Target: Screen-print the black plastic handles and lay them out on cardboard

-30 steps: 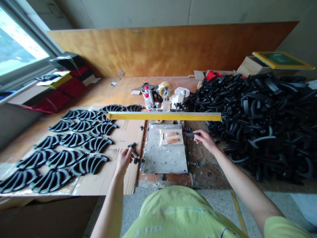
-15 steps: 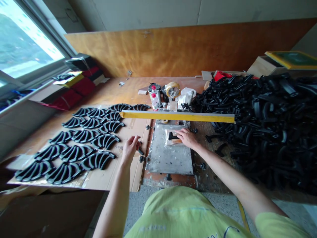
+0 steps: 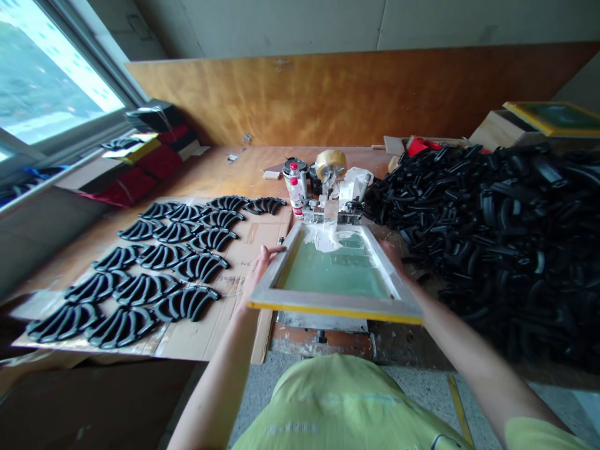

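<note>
The screen-printing frame (image 3: pixel 336 301), its green mesh (image 3: pixel 332 273) patched white, is over the metal base plate (image 3: pixel 323 323). The left hand (image 3: pixel 257 271) is at the frame's left edge and the blurred right hand (image 3: pixel 392 253) at its right; whether either is clamped on it, I cannot tell. Curved black parts (image 3: pixel 162 257) lie in rows left of the frame.

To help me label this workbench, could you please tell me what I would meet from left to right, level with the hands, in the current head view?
Rows of curved black parts, left hand, framed screen, right hand, heap of black parts.
</note>
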Demonstrator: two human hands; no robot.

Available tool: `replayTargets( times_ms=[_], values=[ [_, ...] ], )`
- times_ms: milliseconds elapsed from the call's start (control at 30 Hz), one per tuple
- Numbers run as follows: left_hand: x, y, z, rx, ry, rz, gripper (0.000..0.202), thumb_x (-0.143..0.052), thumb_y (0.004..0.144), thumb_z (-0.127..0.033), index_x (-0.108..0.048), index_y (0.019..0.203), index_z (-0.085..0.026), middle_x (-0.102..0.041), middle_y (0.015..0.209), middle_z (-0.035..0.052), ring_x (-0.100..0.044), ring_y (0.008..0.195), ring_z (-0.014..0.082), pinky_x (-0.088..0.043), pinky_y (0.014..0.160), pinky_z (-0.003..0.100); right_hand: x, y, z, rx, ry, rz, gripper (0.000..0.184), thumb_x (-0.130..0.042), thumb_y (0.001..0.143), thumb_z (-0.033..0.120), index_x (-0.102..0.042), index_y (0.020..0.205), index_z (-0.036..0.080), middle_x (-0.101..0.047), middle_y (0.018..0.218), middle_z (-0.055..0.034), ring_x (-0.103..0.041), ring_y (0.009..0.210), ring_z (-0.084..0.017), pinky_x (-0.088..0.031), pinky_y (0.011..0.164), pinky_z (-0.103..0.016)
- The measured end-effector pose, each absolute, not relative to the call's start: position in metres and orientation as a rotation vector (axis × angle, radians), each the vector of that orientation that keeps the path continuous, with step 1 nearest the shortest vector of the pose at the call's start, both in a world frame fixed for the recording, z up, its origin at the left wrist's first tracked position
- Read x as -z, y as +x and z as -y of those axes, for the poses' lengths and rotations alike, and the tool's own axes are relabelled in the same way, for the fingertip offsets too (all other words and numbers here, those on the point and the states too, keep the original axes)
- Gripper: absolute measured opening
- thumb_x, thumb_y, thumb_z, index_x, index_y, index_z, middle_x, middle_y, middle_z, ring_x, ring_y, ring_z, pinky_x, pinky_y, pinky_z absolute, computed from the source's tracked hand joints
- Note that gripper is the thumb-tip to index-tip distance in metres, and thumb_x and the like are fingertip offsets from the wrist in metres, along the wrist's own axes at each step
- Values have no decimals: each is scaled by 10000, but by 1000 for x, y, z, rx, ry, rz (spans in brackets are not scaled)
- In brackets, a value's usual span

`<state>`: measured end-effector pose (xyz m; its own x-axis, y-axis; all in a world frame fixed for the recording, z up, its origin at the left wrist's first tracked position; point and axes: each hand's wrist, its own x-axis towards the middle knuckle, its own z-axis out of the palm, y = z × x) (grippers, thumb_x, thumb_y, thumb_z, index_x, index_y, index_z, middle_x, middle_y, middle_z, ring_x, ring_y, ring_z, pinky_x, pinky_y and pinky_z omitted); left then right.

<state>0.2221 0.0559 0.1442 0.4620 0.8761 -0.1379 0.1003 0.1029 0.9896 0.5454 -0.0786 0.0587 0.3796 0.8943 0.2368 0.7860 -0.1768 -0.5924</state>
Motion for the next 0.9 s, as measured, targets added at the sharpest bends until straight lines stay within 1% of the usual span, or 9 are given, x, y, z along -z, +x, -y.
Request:
replayTargets(
  times_ms=[33,100,200,267,333,433,667,767,900],
  values=[
    [-132,214,-52,-631,1354,-977,647,-499,798,-688,-662,1108,-144,-688,812,63,-580,570,137,-443,480,233,-66,554,74,-151,-2018,1376,323,-412,938,217,-671,1095,104,-701,1010,-99,-653,910,-175,-541,804,-296],
    [-105,204,-46,-508,1327,-1005,686,-616,738,-641,-604,1233,-166,-676,786,35,-575,571,131,-434,487,219,-78,557,52,-9,-1997,1345,343,-500,908,226,-617,1217,133,-637,1182,-117,-613,1061,-206,-504,922,-337],
    [-66,204,-42,-471,1307,-1045,871,-685,675,-594,-444,1408,-190,-642,731,-2,-571,574,132,-432,505,218,-89,537,1,121,-1892,1568,571,-668,809,232,-506,1354,176,-506,1349,-125,-489,1243,-265,-420,1043,-419],
    [-46,207,-42,-498,1352,-1091,882,-666,685,-588,-421,1431,-186,-604,674,-23,-538,537,119,-411,493,215,-90,519,-29,87,-1927,1745,486,-676,798,199,-563,1269,159,-572,1238,-135,-524,1170,-276,-443,992,-420],
    [-33,208,-44,-525,1403,-1113,823,-646,711,-570,-462,1409,-175,-595,668,-22,-528,541,112,-407,504,213,-87,504,-43,-4,-2034,1863,274,-640,820,174,-635,1092,143,-652,1032,-118,-588,998,-251,-481,876,-364],
    [-23,206,-45,-534,1426,-1113,740,-634,745,-534,-507,1379,-174,-626,726,3,-553,592,118,-431,543,216,-80,491,-30,-71,-2098,1961,109,-591,863,206,-652,919,135,-673,874,-100,-593,846,-209,-462,781,-303],
    [-23,205,-45,-571,1367,-1137,699,-689,717,-506,-564,1329,-191,-653,759,6,-590,655,137,-463,599,229,-82,488,23,-202,-1539,2383,94,-579,839,156,-645,775,176,-641,785,-44,-564,786,-173,-389,682,-261],
    [-26,206,-44,-565,1344,-1118,751,-697,699,-537,-551,1341,-175,-626,714,-9,-554,598,116,-431,558,217,-79,487,20,-116,-1622,2242,93,-592,842,171,-636,760,175,-630,775,-41,-554,771,-171,-386,671,-263],
    [-29,207,-44,-548,1333,-1093,815,-694,691,-568,-508,1377,-169,-600,674,-21,-518,549,101,-386,512,204,-62,481,29,37,-1600,2178,166,-521,840,68,-662,854,156,-646,876,-83,-556,902,-202,-423,742,-290]
  ],
)
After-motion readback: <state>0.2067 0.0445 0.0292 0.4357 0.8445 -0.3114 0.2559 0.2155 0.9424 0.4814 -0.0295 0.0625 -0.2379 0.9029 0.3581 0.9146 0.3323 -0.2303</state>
